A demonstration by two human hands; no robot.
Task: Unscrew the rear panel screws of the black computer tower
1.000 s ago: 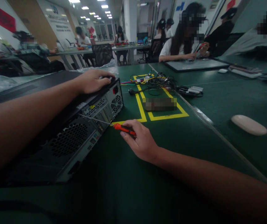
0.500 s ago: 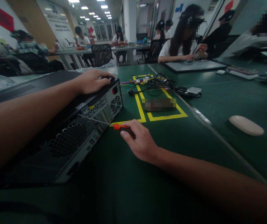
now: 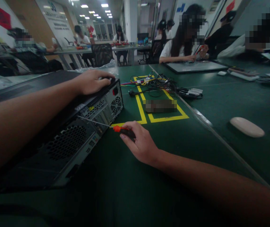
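Observation:
A black desktop computer case (image 3: pixel 71 167) lies on its side at the left, its back panel with vents and ports turned toward me. My left hand (image 3: pixel 94 82) rests on the top of the case near the far back corner, fingers stretched out over the edge. My right hand (image 3: pixel 140 143) is closed around the orange and black handle of a screwdriver (image 3: pixel 117 128). The long thin shaft points left, its tip at the upper edge of the back panel; whether it sits in a screw is too small to tell.
Yellow tape (image 3: pixel 168 119) marks the green table (image 3: pixel 184 148). A tangle of cables (image 3: pixel 160 82) and a blurred-out object (image 3: pixel 160 106) lie there. At the right is a pale oval object (image 3: pixel 247 126). Across the table a person works over a flat panel (image 3: pixel 196 66); clear plastic lies behind the case.
The whole view has shifted very slightly. Both hands and the screwdriver keep almost the same place against the case.

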